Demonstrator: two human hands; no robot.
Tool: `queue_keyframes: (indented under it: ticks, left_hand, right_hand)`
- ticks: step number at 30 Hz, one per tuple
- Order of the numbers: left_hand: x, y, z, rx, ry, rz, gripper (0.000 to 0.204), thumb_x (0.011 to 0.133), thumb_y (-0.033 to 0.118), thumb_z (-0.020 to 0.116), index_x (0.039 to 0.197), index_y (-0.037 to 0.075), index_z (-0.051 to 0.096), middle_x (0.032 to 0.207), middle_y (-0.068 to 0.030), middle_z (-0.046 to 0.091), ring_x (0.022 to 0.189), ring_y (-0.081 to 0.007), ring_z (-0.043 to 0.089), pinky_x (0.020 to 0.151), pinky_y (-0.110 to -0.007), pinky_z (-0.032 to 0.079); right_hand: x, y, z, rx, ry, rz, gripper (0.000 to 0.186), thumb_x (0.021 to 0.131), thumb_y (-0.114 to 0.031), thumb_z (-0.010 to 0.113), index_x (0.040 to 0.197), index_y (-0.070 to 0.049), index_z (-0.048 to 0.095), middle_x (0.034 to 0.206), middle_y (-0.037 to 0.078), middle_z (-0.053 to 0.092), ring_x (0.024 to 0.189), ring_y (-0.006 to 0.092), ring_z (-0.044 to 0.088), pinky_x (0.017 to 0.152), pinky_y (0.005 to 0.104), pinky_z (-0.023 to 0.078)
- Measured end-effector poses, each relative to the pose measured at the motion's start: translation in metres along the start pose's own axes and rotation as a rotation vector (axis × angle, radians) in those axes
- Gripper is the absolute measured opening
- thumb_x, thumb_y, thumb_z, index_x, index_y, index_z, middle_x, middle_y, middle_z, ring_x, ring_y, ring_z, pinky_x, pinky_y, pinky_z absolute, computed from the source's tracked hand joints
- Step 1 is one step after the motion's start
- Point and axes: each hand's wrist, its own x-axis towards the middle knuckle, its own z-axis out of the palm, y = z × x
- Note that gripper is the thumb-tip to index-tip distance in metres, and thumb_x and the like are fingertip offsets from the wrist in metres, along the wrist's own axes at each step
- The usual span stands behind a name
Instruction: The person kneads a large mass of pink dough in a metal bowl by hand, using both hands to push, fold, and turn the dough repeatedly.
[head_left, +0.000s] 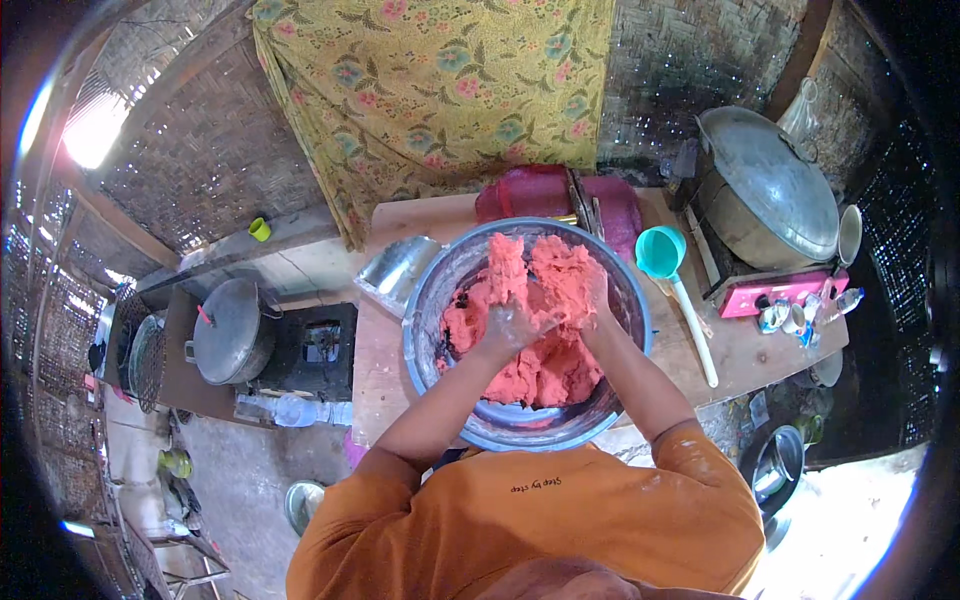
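Observation:
A wide metal basin (pixel 418 345) stands on the table in front of me, holding a large mass of rough pink dough (pixel 545 365). My left hand (pixel 510 325), smeared with white residue, grips a lump that sticks up at the middle of the basin. On the right side, my right hand (pixel 597 302) clasps another raised clump, its fingers mostly hidden by the dough. Dark patches show along the basin's left inner wall, beside the dough.
Right of the basin lies a turquoise dipper (pixel 661 252) with a long white handle. Beyond it stands a big lidded pot (pixel 770 190). A shiny metal container (pixel 398 272) touches the basin's left side. Pink-red bags (pixel 530 190) lie behind. Another lidded pot (pixel 232 335) is far left.

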Motion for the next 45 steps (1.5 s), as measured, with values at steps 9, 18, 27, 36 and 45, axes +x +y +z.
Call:
queue_keyframes:
  ticks: [9,18,27,36,45]
  left_hand:
    - [0.009,-0.001,0.046,-0.014,-0.157,-0.159,0.091,0.073,0.067,0.044,0.121,-0.01,0.035,0.113,-0.0387,0.042,0.088,-0.0411,0.057,0.08,-0.041,0.047]
    - [0.022,-0.023,0.059,-0.071,0.313,-0.058,0.088,0.074,0.055,0.054,0.121,-0.016,0.031,0.114,-0.0399,0.04,0.097,-0.0468,0.051,0.089,-0.048,0.04]
    - [0.032,-0.049,0.054,-0.127,0.376,0.01,0.093,0.072,0.047,0.062,0.134,-0.003,0.015,0.14,-0.0246,0.01,0.13,-0.0379,0.009,0.107,-0.043,0.013]
    - [0.046,-0.047,0.006,-0.015,0.752,0.198,0.08,0.077,0.042,0.059,0.132,-0.004,0.024,0.137,-0.0245,0.022,0.127,-0.0381,0.021,0.105,-0.043,0.017]
    - [0.031,-0.036,-0.023,-0.103,0.582,0.108,0.101,0.065,0.049,0.068,0.135,-0.002,0.016,0.141,-0.0232,0.009,0.131,-0.0353,0.011,0.105,-0.041,0.017]
  right_hand:
    - [-0.027,0.021,0.044,-0.224,0.016,0.092,0.069,0.084,-0.054,0.036,0.126,0.001,0.035,0.131,0.018,0.037,0.118,0.0316,0.038,0.102,0.042,0.028]
    - [-0.035,0.03,0.087,-0.224,-0.053,0.19,0.084,0.078,-0.065,0.038,0.128,0.002,0.032,0.132,0.018,0.036,0.118,0.0319,0.038,0.1,0.0426,0.03]
    - [-0.03,0.028,0.076,-0.083,0.016,0.236,0.079,0.08,-0.059,0.042,0.125,0.005,0.033,0.131,0.021,0.036,0.12,0.033,0.036,0.102,0.0421,0.027]
    - [-0.029,0.023,0.061,-0.104,0.015,0.286,0.07,0.08,-0.056,0.047,0.117,0.003,0.041,0.124,0.021,0.042,0.111,0.0323,0.043,0.096,0.0386,0.035]
    - [-0.022,0.004,0.041,-0.424,0.121,0.375,0.058,0.082,-0.051,0.049,0.107,0.001,0.05,0.105,0.018,0.054,0.092,0.0294,0.055,0.078,0.0419,0.048]
